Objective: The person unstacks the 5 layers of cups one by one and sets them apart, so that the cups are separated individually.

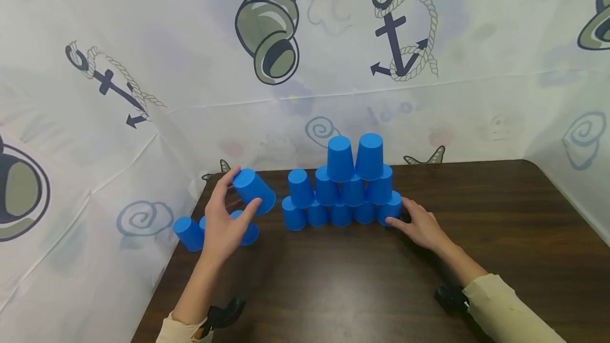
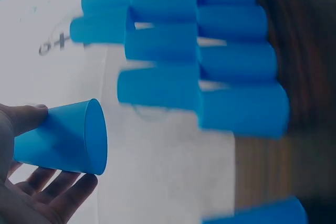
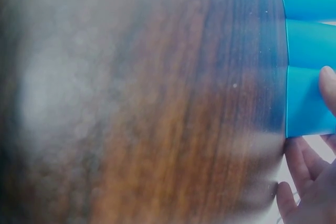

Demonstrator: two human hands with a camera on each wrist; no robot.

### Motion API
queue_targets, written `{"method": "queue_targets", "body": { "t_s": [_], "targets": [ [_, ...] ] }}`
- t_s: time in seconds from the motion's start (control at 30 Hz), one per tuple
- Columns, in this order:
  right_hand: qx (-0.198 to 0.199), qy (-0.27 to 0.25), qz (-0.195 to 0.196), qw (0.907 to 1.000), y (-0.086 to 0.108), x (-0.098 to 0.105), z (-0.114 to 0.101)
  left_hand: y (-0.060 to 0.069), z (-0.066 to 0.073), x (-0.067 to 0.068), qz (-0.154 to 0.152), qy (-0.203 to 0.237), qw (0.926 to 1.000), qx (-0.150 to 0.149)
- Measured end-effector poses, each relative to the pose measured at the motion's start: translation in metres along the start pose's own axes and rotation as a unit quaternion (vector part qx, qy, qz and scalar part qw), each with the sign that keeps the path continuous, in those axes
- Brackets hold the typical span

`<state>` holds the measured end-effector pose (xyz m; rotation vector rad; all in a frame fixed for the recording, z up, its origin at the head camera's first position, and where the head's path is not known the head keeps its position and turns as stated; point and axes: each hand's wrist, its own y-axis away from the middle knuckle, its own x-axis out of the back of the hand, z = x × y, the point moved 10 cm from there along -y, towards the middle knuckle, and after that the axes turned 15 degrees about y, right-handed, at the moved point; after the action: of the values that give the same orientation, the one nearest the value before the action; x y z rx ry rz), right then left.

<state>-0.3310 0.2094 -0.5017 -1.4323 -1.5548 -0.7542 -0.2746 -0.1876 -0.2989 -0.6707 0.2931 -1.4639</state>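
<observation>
Eleven blue cups make up the stack [image 1: 353, 190] in the head view, in rows of five, four and two, each cup narrow end up; set like that, every upper cup can rest its rim across the bases of two neighbours, which is probably why they are inverted. To the left of the stack and apart from it, the left hand [image 1: 225, 229] holds a cup [image 1: 254, 192] in the air between thumb and fingers, tilted with its wider end down toward the stack; gripping it by the sides seems to leave the rim free. Beyond that hand, farther left of the stack, loose cups [image 1: 188, 234] stand on the table [image 1: 333, 285], partly hidden. At the stack's right end, the right hand [image 1: 421, 226] has its thumb and fingers about the end cup [image 1: 389, 209] of the bottom row, perhaps to steady it. The left wrist view shows the thumb on one side of the raised cup and spread fingers on the other, the rim clear of the stack; no contents can be made out. In the right wrist view, the thumb rests against the end cup's wall with fingers on its far side, while the stack's downturned mouths hide whatever they might cover.
</observation>
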Motion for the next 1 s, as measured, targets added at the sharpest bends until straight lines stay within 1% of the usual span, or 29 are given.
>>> {"method": "queue_targets", "body": {
  "t_s": [0.03,0.07,0.13,0.17,0.2,0.23,0.27,0.33,0.37,0.43,0.5,0.57,0.67,0.77,0.87,1.0],
  "targets": [
    [-0.001,0.0,0.0,1.0,0.001,0.0,0.0,0.006,-0.002,0.01,0.011,-0.008,0.9999,0.01],
    [-0.002,0.0,-0.001,1.0,0.001,-0.001,0.001,0.013,-0.011,0.023,0.023,-0.015,0.9995,0.018],
    [-0.003,0.0,0.0,1.0,0.002,-0.002,0.001,0.027,-0.032,0.049,0.048,-0.035,0.9971,0.047],
    [-0.004,0.0,0.002,1.0,0.003,-0.002,0.002,0.035,-0.044,0.064,0.062,-0.054,0.9946,0.064],
    [-0.004,0.0,0.003,1.0,0.003,-0.002,0.002,0.042,-0.055,0.08,0.078,-0.075,0.9909,0.081],
    [-0.004,0.0,0.004,1.0,0.003,-0.002,0.001,0.05,-0.061,0.094,0.094,-0.09,0.9867,0.097],
    [-0.003,-0.001,0.005,1.0,0.003,-0.002,0.001,0.057,-0.072,0.11,0.111,-0.102,0.9827,0.108],
    [0.0,-0.001,0.007,1.0,0.003,-0.001,-0.001,0.071,-0.082,0.137,0.141,-0.134,0.9722,0.13],
    [0.001,-0.002,0.008,1.0,0.003,-0.001,-0.001,0.077,-0.086,0.148,0.152,-0.151,0.9672,0.137],
    [0.002,-0.001,0.01,1.0,0.003,-0.001,-0.001,0.088,-0.094,0.165,0.163,-0.169,0.9603,0.151],
    [0.001,-0.001,0.011,0.9999,0.003,0.0,-0.001,0.096,-0.103,0.175,0.16,-0.194,0.9529,0.171],
    [0.0,-0.002,0.011,0.9999,0.004,0.0,0.0,0.102,-0.114,0.18,0.151,-0.211,0.9467,0.191],
    [0.0,-0.003,0.01,0.9999,0.004,-0.001,0.0,0.108,-0.131,0.182,0.135,-0.233,0.9371,0.222],
    [0.0,-0.004,0.009,1.0,0.004,-0.001,0.0,0.111,-0.145,0.182,0.116,-0.247,0.9298,0.247],
    [0.0,-0.004,0.008,1.0,0.003,-0.001,0.0,0.112,-0.153,0.181,0.105,-0.247,0.9264,0.264],
    [0.002,-0.002,0.009,1.0,0.001,-0.001,0.0,0.115,-0.159,0.182,0.101,-0.242,0.9234,0.281]
  ]
}}
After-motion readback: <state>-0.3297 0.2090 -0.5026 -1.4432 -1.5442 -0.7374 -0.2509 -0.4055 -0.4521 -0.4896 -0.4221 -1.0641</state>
